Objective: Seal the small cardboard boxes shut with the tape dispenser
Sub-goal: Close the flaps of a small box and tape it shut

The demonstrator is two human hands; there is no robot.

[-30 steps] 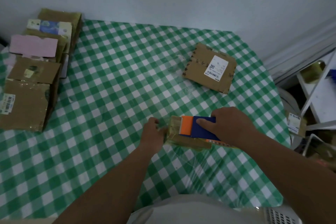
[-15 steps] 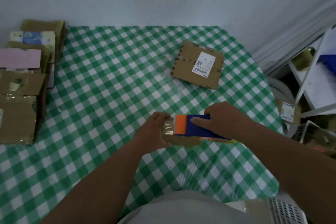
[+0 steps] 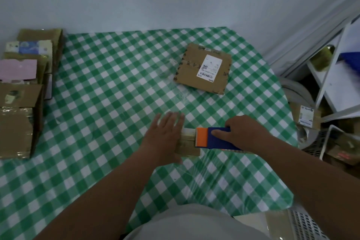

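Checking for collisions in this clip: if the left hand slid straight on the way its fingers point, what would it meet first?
Probably nothing soon: the left hand points up-table over bare checked tablecloth; the labelled flat box seems right of that line, though depth is unclear.

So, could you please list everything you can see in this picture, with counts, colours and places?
Table: one, green and white check cloth, fills the middle.
Small cardboard box: one, brown, near centre, under both hands.
Tape dispenser: one, blue with orange front, on the small box.
Flat cardboard parcel: one, brown with white label, far right of the table.
Stacked boxes: several, brown, one pink, one with blue print, left edge; exact count unclear.
Shelf unit: one, white, right of the table.
Labelled box: one, brown, on the floor at right.
Left hand: one, flat on the small box, fingers spread.
Right hand: one, gripping the dispenser.
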